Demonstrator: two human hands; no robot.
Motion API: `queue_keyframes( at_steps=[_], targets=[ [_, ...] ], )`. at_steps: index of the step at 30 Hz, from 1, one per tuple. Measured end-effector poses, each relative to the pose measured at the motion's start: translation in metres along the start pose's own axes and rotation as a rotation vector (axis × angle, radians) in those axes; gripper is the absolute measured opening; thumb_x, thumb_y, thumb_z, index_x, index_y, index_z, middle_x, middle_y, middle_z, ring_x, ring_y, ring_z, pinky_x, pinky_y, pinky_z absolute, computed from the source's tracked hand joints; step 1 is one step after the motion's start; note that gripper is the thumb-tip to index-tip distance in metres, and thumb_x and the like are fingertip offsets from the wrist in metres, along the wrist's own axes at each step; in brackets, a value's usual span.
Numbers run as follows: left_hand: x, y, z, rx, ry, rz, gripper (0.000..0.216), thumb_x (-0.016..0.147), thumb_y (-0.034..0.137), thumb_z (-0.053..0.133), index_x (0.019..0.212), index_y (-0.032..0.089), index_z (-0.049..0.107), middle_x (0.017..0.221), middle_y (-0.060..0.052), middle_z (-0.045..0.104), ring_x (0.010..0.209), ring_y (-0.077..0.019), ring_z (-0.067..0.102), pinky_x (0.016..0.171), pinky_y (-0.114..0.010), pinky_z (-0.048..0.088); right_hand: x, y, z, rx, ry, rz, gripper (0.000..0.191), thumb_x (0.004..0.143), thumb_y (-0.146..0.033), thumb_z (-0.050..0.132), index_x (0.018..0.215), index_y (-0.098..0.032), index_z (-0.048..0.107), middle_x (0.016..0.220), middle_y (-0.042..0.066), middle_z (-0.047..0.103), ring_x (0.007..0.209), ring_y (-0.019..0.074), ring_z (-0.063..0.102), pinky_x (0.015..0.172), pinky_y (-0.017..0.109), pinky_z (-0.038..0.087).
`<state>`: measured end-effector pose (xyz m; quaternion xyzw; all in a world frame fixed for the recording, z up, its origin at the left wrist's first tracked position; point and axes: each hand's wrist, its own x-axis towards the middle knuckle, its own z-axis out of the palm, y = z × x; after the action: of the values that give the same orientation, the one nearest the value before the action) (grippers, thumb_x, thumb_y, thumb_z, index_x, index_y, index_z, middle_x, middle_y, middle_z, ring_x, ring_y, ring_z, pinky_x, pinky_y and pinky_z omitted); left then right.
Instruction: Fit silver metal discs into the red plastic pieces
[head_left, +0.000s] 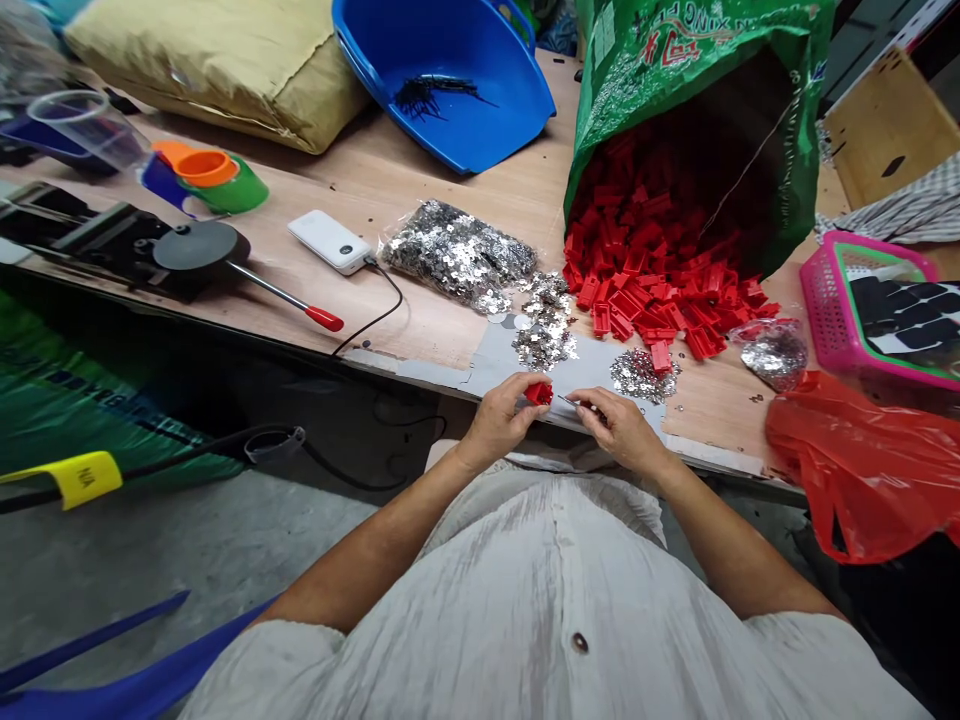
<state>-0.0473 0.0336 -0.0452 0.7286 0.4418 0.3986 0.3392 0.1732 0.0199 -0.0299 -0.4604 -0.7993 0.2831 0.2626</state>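
Between the thumb and fingers of my left hand (499, 420) is a small red plastic housing (538, 393), held over the table's front edge. My right hand (619, 425) is closed in a pinch on a small thin metal piece (568, 401), whose tip points toward the housing with a gap between them. Just beyond my hands lie a pile of flat silvery metal tabs (544, 325) and, to the right, a pile of tiny metal parts (641, 375). Red housings (652, 270) spill from a green woven sack (694, 75) behind them.
A clear bag of metal tabs (457, 250), a white power bank (330, 241) with a cable and a lever press (199, 250) stand to the left. Behind is a blue scoop-shaped basin (450, 50). At right are a pink basket (829, 310) and a red plastic bag (870, 460).
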Motion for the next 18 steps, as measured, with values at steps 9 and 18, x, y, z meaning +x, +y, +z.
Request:
queue_keyframes(
  at_steps=[9,18],
  targets=[
    [-0.005,0.010,0.005,-0.186,-0.029,-0.070,0.037,0.083,0.030,0.068,0.119,0.021,0.062,0.113,-0.008,0.070,0.102,-0.0205,0.067,0.090,-0.032,0.053,0.006,-0.001,0.008,0.023,0.008,-0.224,0.023,0.095,-0.025,0.053,0.116,-0.021,0.061,0.090,0.006,0.063,0.079,0.0169,0.060,0.071,0.029,0.048],
    [-0.007,0.014,0.005,-0.134,-0.068,-0.006,0.032,0.084,0.027,0.068,0.115,0.021,0.065,0.103,-0.007,0.071,0.095,-0.0186,0.067,0.087,-0.031,0.053,0.005,-0.003,-0.004,0.060,-0.136,-0.238,0.014,0.093,-0.021,0.054,0.104,-0.020,0.063,0.093,0.006,0.065,0.084,0.0170,0.061,0.074,0.029,0.049]
  ],
)
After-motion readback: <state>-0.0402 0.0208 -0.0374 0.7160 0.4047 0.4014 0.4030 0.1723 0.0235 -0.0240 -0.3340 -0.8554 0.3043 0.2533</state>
